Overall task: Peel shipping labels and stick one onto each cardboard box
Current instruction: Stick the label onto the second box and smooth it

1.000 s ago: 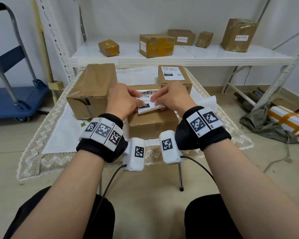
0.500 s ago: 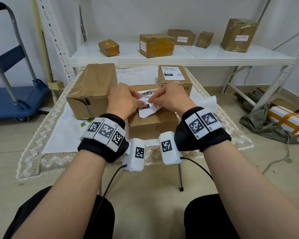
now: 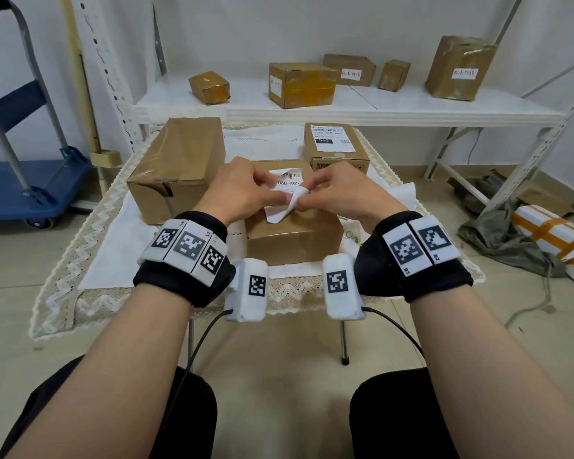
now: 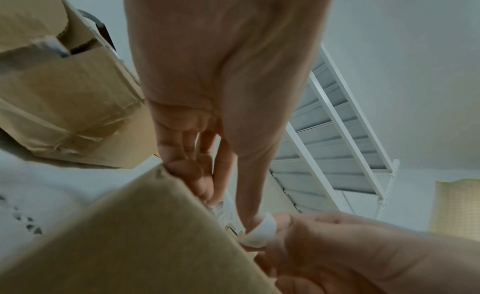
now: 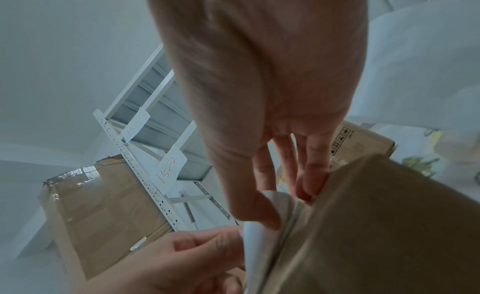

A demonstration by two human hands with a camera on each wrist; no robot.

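Just above the centre of the head view, both hands meet over the near cardboard box, which sits on the cloth-covered worktop. The shipping label lies between them on the box top, with its printed part toward the upper middle of the frame. Its lower edge is curled up and away from the cardboard.

The left hand pinches the label's left side between thumb and fingertips. The right hand pinches the curled white flap at the label's lower right. In the right wrist view, that hand's thumb presses on white paper just at the box's edge.

What matters is that the two pinches sit almost touching at the label's lower edge. The loose strip hangs down toward the bottom of the frame, over the box's front face. The label's long axis seems to run from the lower middle toward the upper middle of the frame. I judge that separating the layers means drawing the right hand's pinch away along that axis while the left hand holds its side.

The box at upper right on the worktop already carries a label. The large box at left shows none on its visible faces.
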